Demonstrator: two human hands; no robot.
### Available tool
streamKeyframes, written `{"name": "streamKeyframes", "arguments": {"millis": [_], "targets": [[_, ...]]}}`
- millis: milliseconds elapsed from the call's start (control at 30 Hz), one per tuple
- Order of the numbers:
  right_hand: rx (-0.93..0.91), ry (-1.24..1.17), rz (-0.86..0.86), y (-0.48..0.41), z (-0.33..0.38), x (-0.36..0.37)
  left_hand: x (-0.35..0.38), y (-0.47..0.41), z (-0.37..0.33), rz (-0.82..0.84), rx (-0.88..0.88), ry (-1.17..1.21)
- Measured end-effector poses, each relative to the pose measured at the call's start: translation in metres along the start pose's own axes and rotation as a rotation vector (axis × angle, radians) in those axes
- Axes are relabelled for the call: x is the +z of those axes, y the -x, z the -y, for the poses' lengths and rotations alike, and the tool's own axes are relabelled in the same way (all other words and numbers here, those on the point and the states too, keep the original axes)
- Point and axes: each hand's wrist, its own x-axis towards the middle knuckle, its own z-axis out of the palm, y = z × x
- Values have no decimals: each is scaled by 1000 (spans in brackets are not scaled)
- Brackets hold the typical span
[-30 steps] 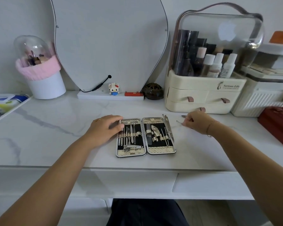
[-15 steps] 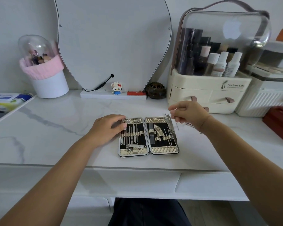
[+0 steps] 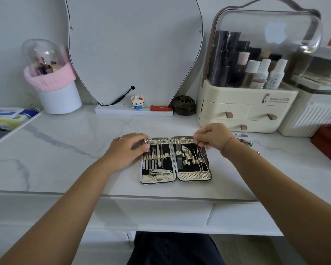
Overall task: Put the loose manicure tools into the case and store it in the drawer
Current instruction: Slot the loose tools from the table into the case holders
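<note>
right hand (image 3: 211, 137) shifted, over case (image 3: 176, 176) (pinching tool (image 3: 197, 145))

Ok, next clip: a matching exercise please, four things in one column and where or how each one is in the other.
Things:
1. manicure case
2. left hand
3. right hand
4. loose tools

States:
A. pinches a thin tool over the case's right half
B. lie on the countertop just beyond the right wrist
C. lies open and flat
D. rests on the case's upper left edge

Pairs: 1-C, 2-D, 3-A, 4-B
</note>
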Motion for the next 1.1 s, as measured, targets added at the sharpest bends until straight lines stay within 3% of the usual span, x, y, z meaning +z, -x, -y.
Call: {"name": "streamKeyframes", "arguments": {"millis": [233,633,800,900,1033,1100], "targets": [[-13,18,-34,-3,-2,-4,1,-1,0,-7,-18,23],[27,338,174,0,2,-8,1,0,1,-4,-31,11],[-38,407,205,5,2,-5,0,0,0,11,-26,-5],[-111,341,117,9,-1,-12,0,1,-1,10,-17,-3],[-150,165,-212,10,-14,-51,0,1,0,-5,-3,8],[-111,190,-267,11,-22,-72,0,0,0,-5,-2,3]]}}
